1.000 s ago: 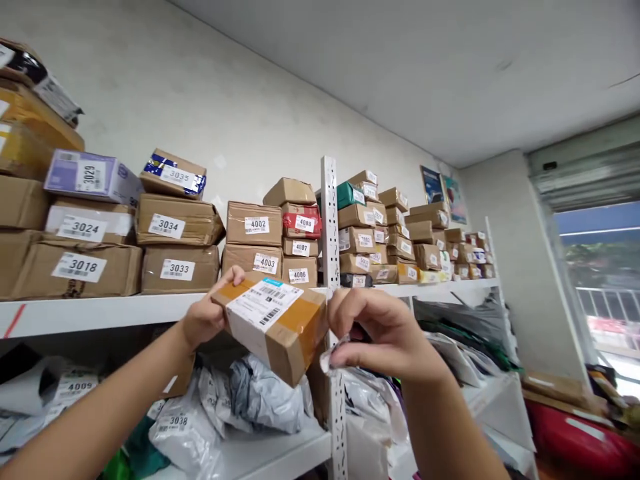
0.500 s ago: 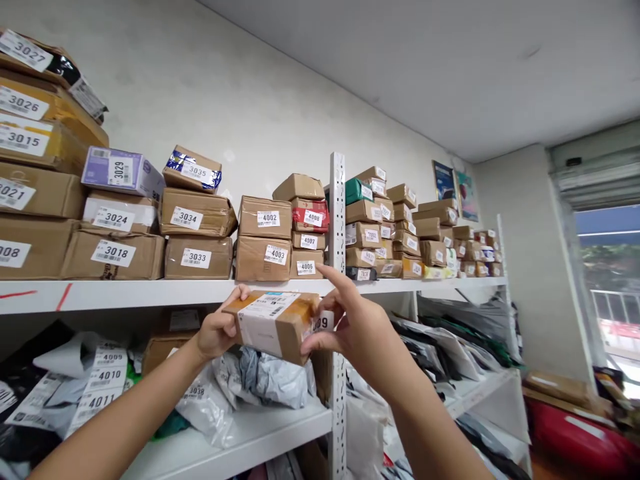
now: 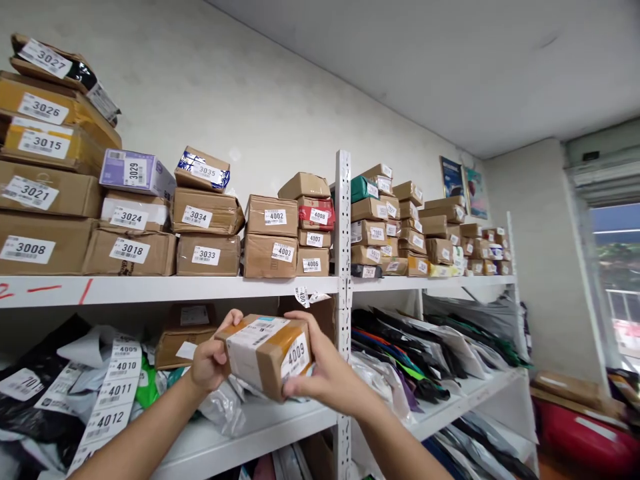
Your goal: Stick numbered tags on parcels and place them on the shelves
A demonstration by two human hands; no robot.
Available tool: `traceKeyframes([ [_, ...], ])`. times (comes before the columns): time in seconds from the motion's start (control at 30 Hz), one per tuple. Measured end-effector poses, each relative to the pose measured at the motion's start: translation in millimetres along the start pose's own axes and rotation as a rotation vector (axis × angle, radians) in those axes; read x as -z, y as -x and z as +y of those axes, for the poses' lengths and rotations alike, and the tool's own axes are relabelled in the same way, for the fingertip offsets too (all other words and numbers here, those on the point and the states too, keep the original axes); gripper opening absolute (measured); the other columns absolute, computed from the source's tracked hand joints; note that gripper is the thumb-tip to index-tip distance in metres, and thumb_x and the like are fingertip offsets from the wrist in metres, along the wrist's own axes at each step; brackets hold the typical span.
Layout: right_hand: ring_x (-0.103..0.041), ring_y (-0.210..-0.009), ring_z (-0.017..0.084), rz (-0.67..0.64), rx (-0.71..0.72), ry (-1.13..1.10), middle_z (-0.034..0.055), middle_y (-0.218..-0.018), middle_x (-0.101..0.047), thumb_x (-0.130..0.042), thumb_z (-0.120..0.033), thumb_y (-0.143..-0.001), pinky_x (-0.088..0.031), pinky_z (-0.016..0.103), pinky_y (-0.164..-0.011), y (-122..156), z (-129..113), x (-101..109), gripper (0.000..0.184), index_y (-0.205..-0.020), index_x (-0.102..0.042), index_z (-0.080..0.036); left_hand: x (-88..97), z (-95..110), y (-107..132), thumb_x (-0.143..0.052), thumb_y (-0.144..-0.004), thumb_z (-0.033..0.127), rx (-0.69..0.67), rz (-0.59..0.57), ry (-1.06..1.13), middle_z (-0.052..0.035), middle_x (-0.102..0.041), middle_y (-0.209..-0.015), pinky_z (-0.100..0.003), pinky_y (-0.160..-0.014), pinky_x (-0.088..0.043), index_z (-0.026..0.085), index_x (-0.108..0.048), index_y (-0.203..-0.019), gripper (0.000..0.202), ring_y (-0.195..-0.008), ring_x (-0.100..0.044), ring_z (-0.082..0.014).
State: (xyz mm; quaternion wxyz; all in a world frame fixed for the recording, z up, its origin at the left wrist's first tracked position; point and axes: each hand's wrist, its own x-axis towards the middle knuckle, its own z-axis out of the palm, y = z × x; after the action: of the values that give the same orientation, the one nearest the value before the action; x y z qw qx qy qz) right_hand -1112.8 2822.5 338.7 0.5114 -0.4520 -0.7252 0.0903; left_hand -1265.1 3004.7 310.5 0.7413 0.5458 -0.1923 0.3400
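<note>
I hold a small cardboard box (image 3: pixel 260 357) in front of the shelving with both hands. It has tan tape, a white shipping label on top and a white sticker reading 4009 on its right end. My left hand (image 3: pixel 209 360) grips the box's left end, thumb on top. My right hand (image 3: pixel 320 373) wraps the right end, thumb under the 4009 sticker. Above it, numbered boxes 4002 (image 3: pixel 271 216), 4003 (image 3: pixel 270 255) and 4006 (image 3: pixel 312 262) stand on the upper shelf (image 3: pixel 165 289).
A white slotted upright post (image 3: pixel 343 280) divides the shelving. Grey and white parcel bags (image 3: pixel 107 383) with tags 4009 to 4012 fill the lower left shelf. Dark bags (image 3: pixel 425 343) lie on the right shelf. A loose sticker strip (image 3: pixel 303 296) hangs from the upper shelf edge. A window (image 3: pixel 617 280) is at far right.
My right hand stuck the 4009 sticker on the box's right end, then closed round that end. The box has dropped lower and turned so the sticker faces me.
</note>
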Motion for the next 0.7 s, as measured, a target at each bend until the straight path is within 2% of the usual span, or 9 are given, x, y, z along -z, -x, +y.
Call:
traceKeyframes([
  [0.07,-0.053,-0.124,0.027,-0.049,-0.011,0.001,0.0106,-0.135,-0.053,-0.089,-0.044,-0.058,-0.040,0.040,-0.107,3.5,-1.8,-2.5,0.099,-0.136,-0.030,-0.026,-0.5,2.7,6.3,-0.049,-0.036,0.011,-0.010,0.004,-0.018,-0.0050,-0.062,-0.093,-0.033,-0.074,-0.049,0.023,-0.038,-0.090,0.056,-0.093,-0.062,-0.0285],
  [0.2,-0.044,-0.131,0.032,-0.059,0.046,0.203,0.0131,-0.140,-0.043,-0.092,-0.045,-0.049,-0.034,0.046,-0.112,7.4,-7.5,-6.6,0.118,-0.144,-0.024,-0.026,-4.7,6.0,20.7,-0.049,-0.037,0.009,-0.037,0.049,-0.084,-0.0007,-0.059,-0.089,-0.023,-0.061,-0.045,0.024,-0.037,-0.089,0.055,-0.081,-0.061,-0.0203],
  [0.3,-0.050,-0.120,0.029,-0.031,0.244,0.334,0.0102,-0.126,-0.044,-0.081,-0.044,-0.063,-0.044,0.044,-0.102,4.4,-12.8,-14.4,0.080,-0.132,-0.044,-0.026,-4.3,9.9,30.6,-0.052,-0.041,0.009,-0.065,0.077,-0.126,0.0001,-0.061,-0.098,-0.023,-0.063,-0.047,0.026,-0.039,-0.097,0.059,-0.083,-0.062,-0.0194],
  [0.37,-0.053,-0.110,0.026,0.030,0.412,0.402,0.0082,-0.115,-0.047,-0.073,-0.041,-0.067,-0.049,0.042,-0.093,-5.5,-18.7,-14.7,0.060,-0.122,-0.052,-0.025,3.0,11.1,38.7,-0.060,-0.052,0.013,-0.104,0.181,-0.187,-0.0021,-0.059,-0.117,-0.029,-0.071,-0.052,0.032,-0.040,-0.113,0.067,-0.095,-0.062,-0.0231],
  [0.4,-0.054,-0.107,0.025,0.097,0.506,0.436,0.0078,-0.112,-0.049,-0.071,-0.039,-0.068,-0.050,0.041,-0.090,-14.5,-23.1,-11.2,0.058,-0.120,-0.052,-0.024,9.1,9.6,44.6,-0.064,-0.059,0.019,-0.127,0.273,-0.236,-0.0032,-0.055,-0.126,-0.033,-0.075,-0.054,0.036,-0.039,-0.120,0.068,-0.103,-0.061,-0.0256],
  [0.47,-0.055,-0.104,0.024,0.354,0.707,0.511,0.0078,-0.110,-0.052,-0.068,-0.037,-0.071,-0.049,0.042,-0.088,-42.8,-36.2,3.8,0.053,-0.119,-0.052,-0.023,23.6,0.0,62.7,-0.064,-0.074,0.036,-0.155,0.471,-0.336,-0.0051,-0.048,-0.137,-0.043,-0.084,-0.054,0.039,-0.040,-0.127,0.058,-0.118,-0.054,-0.0299],
  [0.57,-0.055,-0.103,0.024,0.945,0.956,0.603,0.0098,-0.111,-0.051,-0.062,-0.048,-0.080,-0.048,0.045,-0.087,-111.9,-62.3,38.3,0.050,-0.119,-0.051,-0.020,38.0,-30.6,109.4,-0.050,-0.086,0.055,-0.089,0.602,-0.419,-0.0095,-0.050,-0.133,-0.050,-0.089,-0.053,0.032,-0.058,-0.112,0.036,-0.122,-0.052,-0.0326],
  [0.63,-0.055,-0.103,0.022,1.135,0.983,0.658,0.0130,-0.110,-0.053,-0.062,-0.056,-0.079,-0.047,0.042,-0.088,-170.3,-75.9,60.2,0.058,-0.117,-0.054,-0.014,36.9,-53.3,147.4,-0.055,-0.082,0.062,-0.117,0.591,-0.496,-0.0120,-0.054,-0.126,-0.050,-0.091,-0.052,0.028,-0.065,-0.099,0.039,-0.118,-0.053,-0.0332],
  [0.7,-0.056,-0.101,0.020,1.174,0.843,0.700,0.0167,-0.107,-0.057,-0.064,-0.061,-0.074,-0.044,0.036,-0.088,-229.4,-79.8,75.3,0.070,-0.114,-0.059,-0.004,32.9,-67.8,181.0,-0.064,-0.077,0.060,-0.210,0.617,-0.634,-0.0125,-0.053,-0.125,-0.047,-0.093,-0.052,0.027,-0.066,-0.096,0.039,-0.119,-0.052,-0.0328],
])
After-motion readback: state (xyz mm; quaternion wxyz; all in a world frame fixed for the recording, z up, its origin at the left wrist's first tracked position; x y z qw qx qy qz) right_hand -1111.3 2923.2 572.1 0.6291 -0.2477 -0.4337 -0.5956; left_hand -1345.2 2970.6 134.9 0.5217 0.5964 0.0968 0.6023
